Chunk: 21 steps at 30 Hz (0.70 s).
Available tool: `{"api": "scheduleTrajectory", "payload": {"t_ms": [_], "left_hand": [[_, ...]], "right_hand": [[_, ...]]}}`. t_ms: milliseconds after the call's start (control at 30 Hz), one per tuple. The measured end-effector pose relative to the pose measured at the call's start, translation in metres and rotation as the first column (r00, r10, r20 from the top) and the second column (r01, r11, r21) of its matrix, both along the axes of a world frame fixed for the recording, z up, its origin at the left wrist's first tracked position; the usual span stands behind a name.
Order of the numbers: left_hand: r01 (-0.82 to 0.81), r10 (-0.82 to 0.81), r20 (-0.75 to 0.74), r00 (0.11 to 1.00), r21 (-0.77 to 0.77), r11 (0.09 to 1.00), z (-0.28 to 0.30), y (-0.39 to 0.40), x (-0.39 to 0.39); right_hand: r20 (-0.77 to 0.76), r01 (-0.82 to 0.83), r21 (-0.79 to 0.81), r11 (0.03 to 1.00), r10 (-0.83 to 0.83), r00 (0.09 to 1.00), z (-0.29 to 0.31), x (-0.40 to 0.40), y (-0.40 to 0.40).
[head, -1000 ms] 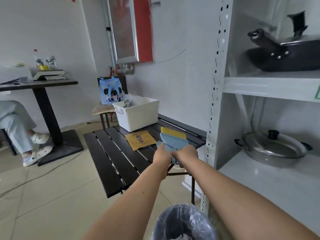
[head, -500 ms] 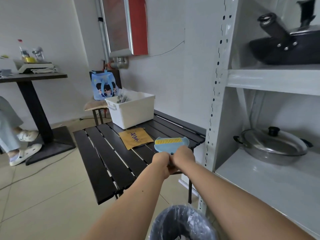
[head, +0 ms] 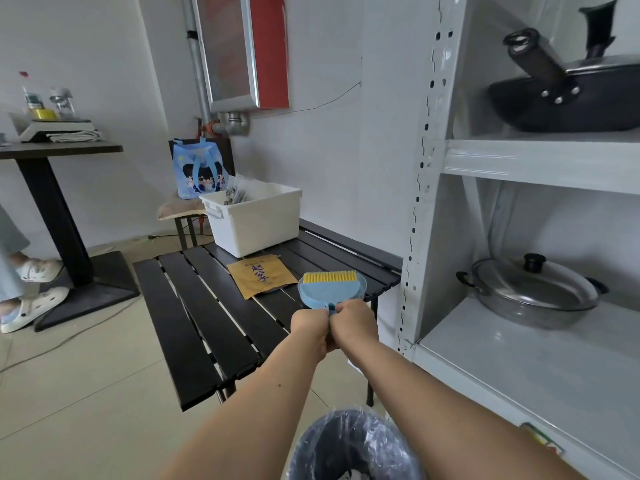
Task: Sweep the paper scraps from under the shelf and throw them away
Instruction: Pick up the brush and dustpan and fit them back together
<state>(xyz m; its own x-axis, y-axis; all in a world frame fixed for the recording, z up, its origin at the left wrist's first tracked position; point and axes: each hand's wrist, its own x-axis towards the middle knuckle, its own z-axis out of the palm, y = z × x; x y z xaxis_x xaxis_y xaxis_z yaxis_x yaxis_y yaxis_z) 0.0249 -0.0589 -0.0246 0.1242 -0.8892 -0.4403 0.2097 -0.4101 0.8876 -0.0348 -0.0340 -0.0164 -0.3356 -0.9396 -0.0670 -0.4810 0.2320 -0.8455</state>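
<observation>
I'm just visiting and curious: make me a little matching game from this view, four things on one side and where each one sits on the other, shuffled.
Things:
1. white bin
2. steel lidded pot
3. black pan
4. blue bag

Places:
A. upper shelf on the right
B. cushioned stool by the wall
C. far end of the black slatted table
D. lower shelf on the right

Pairs: 1-C, 2-D, 3-A, 4-B

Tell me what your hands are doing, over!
Left hand and right hand both gripping the blue plastic brush-and-dustpan set, held over the black slatted table. Bag-lined bin right below. No paper scraps in sight. Over.
</observation>
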Motion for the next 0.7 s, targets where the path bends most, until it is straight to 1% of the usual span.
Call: {"api": "scheduleTrajectory", "payload": {"t_ms": [133, 267, 367, 433, 467, 600, 667, 700], "left_hand": [[-0.018, 0.018, 0.11, 0.994, -0.002, 1.0, 0.003, 0.001, -0.003], [-0.023, 0.024, 0.129, 0.991, -0.016, 1.0, 0.001, -0.002, -0.007], [-0.023, 0.024, 0.174, 0.984, -0.009, 1.0, -0.001, -0.005, -0.009], [-0.029, 0.029, 0.176, 0.984, 0.0, 1.0, -0.002, -0.006, -0.01], [-0.036, 0.036, 0.154, 0.988, 0.0, 0.999, -0.001, -0.006, -0.01], [-0.09, 0.089, 0.12, 0.989, 0.001, 0.996, 0.003, -0.005, -0.017], [-0.105, 0.104, 0.157, 0.982, -0.005, 0.994, 0.01, -0.002, -0.018], [-0.109, 0.11, 0.213, 0.971, -0.016, 0.994, 0.013, -0.002, -0.018]], "right_hand": [[0.061, 0.042, -0.021, 0.999, -0.041, 0.997, -0.005, 0.001, -0.002], [0.107, 0.031, -0.023, 0.999, -0.028, 0.994, -0.008, 0.0, 0.001], [0.188, 0.034, -0.044, 0.998, -0.025, 0.982, -0.007, -0.003, 0.004], [0.23, 0.044, -0.05, 0.998, -0.032, 0.973, -0.004, -0.004, 0.009], [0.245, 0.051, -0.05, 0.997, -0.037, 0.969, -0.004, -0.006, 0.01], [0.251, 0.071, -0.064, 0.995, -0.052, 0.966, 0.001, -0.018, 0.016], [0.245, 0.072, -0.066, 0.995, -0.054, 0.968, 0.005, -0.024, 0.022], [0.23, 0.073, -0.07, 0.995, -0.055, 0.972, 0.009, -0.028, 0.027]]}}
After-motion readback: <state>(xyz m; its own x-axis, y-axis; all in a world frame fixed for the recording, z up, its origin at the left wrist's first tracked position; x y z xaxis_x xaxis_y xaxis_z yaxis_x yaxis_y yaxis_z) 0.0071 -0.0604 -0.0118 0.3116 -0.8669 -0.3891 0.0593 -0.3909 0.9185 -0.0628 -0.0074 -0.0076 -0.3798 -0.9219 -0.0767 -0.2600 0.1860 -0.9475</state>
